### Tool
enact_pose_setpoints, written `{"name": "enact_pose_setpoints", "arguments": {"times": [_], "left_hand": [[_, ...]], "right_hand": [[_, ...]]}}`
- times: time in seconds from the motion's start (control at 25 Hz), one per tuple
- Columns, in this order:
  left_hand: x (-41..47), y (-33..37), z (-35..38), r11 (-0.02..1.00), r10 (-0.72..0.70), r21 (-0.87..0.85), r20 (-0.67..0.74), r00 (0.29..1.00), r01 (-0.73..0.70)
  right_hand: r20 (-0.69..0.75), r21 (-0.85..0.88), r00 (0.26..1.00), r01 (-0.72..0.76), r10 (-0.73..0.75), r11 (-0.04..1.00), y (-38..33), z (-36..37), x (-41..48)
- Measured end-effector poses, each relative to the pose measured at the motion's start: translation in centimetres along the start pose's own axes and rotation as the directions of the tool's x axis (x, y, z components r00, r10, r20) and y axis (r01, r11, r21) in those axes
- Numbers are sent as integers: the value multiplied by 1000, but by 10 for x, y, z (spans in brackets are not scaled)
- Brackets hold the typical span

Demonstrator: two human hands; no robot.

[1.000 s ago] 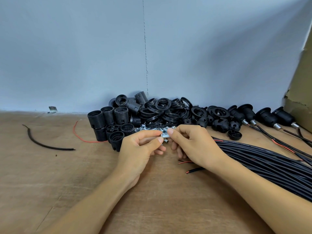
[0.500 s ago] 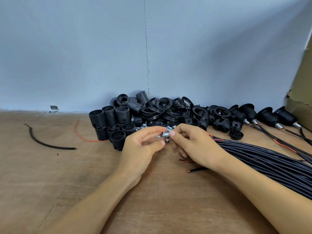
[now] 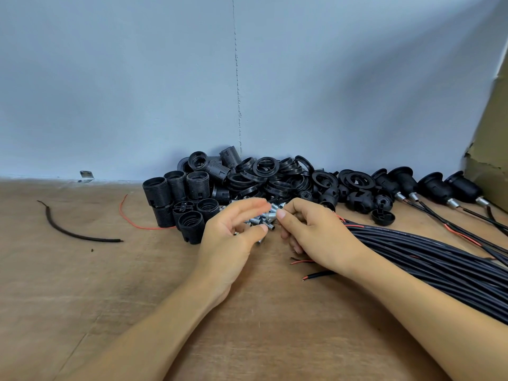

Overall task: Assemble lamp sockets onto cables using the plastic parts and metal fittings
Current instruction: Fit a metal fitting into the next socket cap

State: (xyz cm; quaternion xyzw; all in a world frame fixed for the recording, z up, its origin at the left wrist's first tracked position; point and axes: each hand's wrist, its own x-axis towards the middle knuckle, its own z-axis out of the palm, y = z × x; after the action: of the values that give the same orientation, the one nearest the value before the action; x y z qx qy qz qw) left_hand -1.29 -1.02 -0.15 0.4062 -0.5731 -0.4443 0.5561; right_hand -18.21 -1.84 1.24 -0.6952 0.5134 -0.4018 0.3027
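My left hand [image 3: 231, 237] hovers over a small heap of silver metal fittings [image 3: 259, 221], its fingers spread and blurred, holding nothing. My right hand [image 3: 313, 235] pinches one metal fitting [image 3: 275, 208] between thumb and forefinger just above the heap. Black threaded socket bodies [image 3: 178, 193] stand behind my left hand. Black rings [image 3: 268, 174] and domed caps [image 3: 357, 203] are piled against the wall. A thick bundle of black cables [image 3: 439, 259] runs under my right forearm, with a stripped end showing a red wire [image 3: 310, 276] near my wrist.
Several assembled sockets on cables [image 3: 434, 188] lie at the back right beside a cardboard sheet [image 3: 492, 160]. A loose piece of black cable [image 3: 77, 235], a thin red wire [image 3: 137, 225] and a small metal bracket [image 3: 86, 176] lie on the wooden table's left side.
My left hand has let go of the fitting that both hands pinched, and its fingers have spread. My right hand keeps the fitting, lifted slightly.
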Motion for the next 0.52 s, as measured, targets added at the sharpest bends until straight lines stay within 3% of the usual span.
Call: {"name": "enact_pose_setpoints", "arguments": {"times": [0.52], "left_hand": [[-1,2,-1,998,-22,-56,-20,1000,21]], "right_hand": [[-16,3,1000,-21,21,1000,2,1,2]]}}
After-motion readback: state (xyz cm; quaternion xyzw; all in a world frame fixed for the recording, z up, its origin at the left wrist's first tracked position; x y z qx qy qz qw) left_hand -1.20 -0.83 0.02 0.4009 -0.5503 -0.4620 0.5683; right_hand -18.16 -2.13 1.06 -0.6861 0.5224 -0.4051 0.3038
